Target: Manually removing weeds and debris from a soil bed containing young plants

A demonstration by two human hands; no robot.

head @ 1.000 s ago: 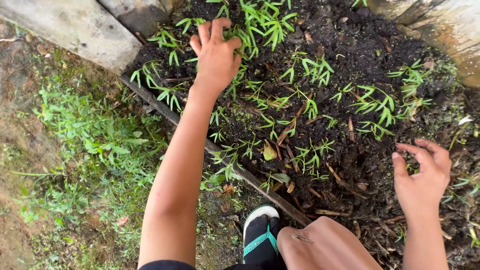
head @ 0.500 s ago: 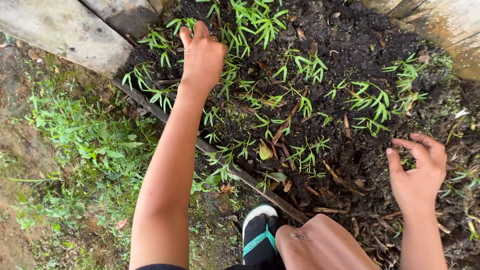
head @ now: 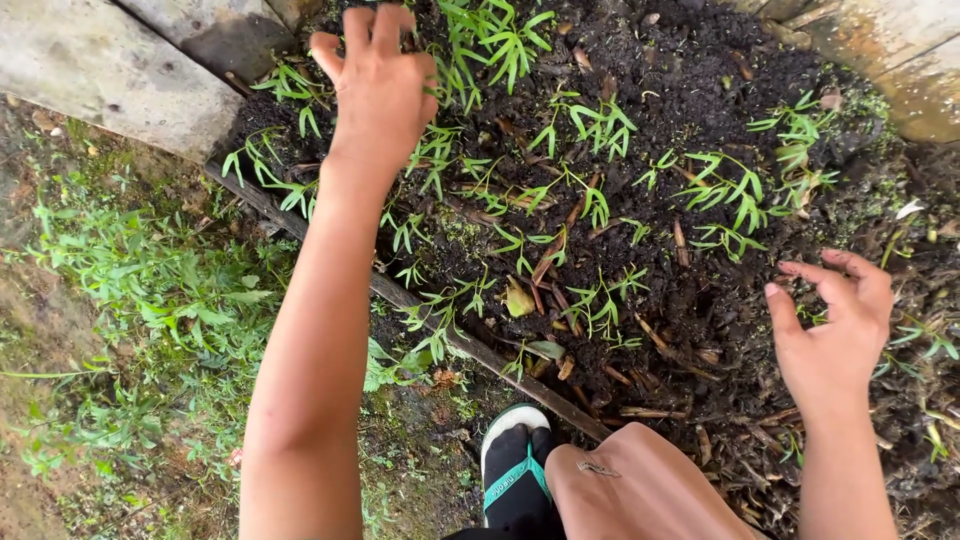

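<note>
Rough weedy grass runs along a grey concrete slab. My left hand, fingers loosely curled and empty, touches thin green seedlings in crumbly dark soil past a wooden edging strip. My black sandal sits below. My right hand hovers, fingers half-curled, holding nothing.

Small green seedlings stand upright, scattered across dark soil.

Green plants, black dirt

The seedlings were bright green in the black soil. The sandal was black with a teal strap and white edge. The concrete slab looked grey.
</note>
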